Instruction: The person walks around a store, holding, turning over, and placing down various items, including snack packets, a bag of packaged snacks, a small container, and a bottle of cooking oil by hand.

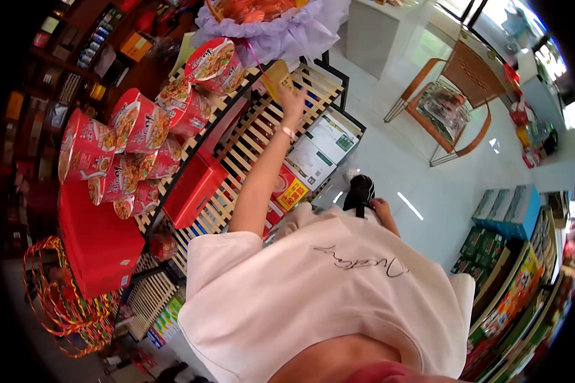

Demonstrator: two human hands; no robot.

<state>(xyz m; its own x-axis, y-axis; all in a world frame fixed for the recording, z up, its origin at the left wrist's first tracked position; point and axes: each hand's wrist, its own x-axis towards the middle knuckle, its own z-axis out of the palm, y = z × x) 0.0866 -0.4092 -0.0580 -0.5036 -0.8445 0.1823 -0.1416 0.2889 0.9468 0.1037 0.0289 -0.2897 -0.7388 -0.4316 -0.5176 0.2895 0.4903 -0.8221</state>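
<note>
My left hand point(292, 105) reaches out over a slatted shelf and grips the near end of a yellow-gold packet point(277, 79) with dark print. That packet is tilted, just below a basket wrapped in purple mesh point(271, 29). A pink band circles my left wrist. Beside my body, my right hand point(382, 207) has curled fingers; whatever they hold is too small to make out. Next to it is a black item with white lines point(361, 190). White-and-green boxes point(322, 150) lie on the slats near my left forearm.
Stacked red noodle tubs point(139, 121) stand left of the slatted shelf point(252, 127), near a red box point(195, 188). A larger red box point(99, 236) sits at lower left. At right are a brown chair point(457, 96) and shelves of packaged goods point(511, 287).
</note>
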